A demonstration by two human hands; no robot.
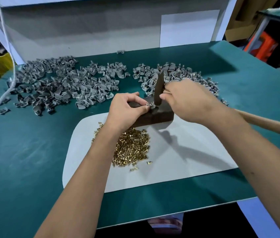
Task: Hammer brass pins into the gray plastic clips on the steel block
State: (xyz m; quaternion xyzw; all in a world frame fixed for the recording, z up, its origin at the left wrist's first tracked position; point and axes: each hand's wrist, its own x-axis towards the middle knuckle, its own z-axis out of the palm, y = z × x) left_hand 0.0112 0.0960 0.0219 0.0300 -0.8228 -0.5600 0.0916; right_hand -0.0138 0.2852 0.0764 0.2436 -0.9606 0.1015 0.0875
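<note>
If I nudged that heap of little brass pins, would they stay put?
Probably not. The brass pins lie loose in a heap on the smooth white sheet, and strays already sit apart at its near edge. They look short and round-bodied, so some would likely roll or scatter.

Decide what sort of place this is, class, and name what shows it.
Probably a small factory assembly bench: heaps of gray clips on a green mat, a pile of brass pins, and a steel block used as an anvil.

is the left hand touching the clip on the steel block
Touching: the head view shows the left hand pinching the gray clip on the steel block.
</note>
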